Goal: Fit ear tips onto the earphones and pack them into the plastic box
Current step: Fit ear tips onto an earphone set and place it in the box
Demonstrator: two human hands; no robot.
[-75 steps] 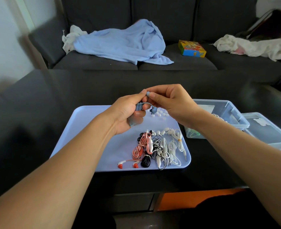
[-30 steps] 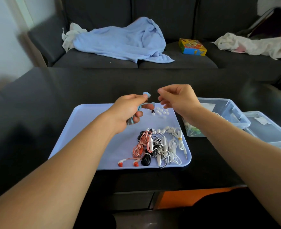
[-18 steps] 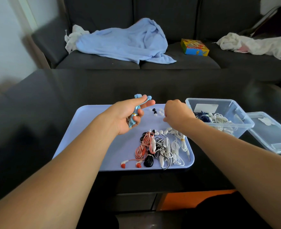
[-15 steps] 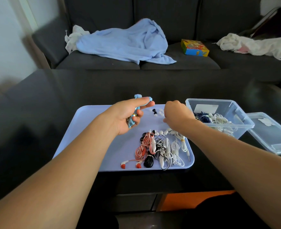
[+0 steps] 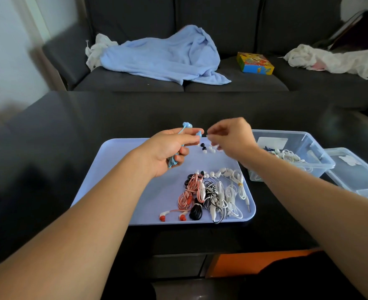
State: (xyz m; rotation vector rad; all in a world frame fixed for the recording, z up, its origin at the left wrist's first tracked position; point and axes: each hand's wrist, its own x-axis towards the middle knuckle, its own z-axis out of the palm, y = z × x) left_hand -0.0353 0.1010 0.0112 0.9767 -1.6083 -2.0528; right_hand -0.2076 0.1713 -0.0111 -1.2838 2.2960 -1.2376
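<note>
My left hand [image 5: 168,149] grips a coiled light-blue earphone [image 5: 186,126] above the far part of the lilac tray [image 5: 122,152]; one bud sticks up past my fingers, the other sits between thumb and forefinger. My right hand [image 5: 233,137] hovers just right of it, blurred, fingertips pinched together on what looks like a small white ear tip. Loose white and black ear tips [image 5: 208,147] lie on the tray under it. Several bundled earphones [image 5: 211,192] lie at the tray's near right. The clear plastic box [image 5: 304,141] to the right holds several earphones.
The box's clear lid [image 5: 356,172] lies on the black table [image 5: 70,118] at the far right. Behind the table stands a dark sofa with a blue towel [image 5: 163,55], a colourful carton [image 5: 254,62] and white cloths.
My right hand has risen from the loose ear tips on the tray and now sits level with my left hand's fingertips. My left hand still holds the blue earphone, barely moved.
</note>
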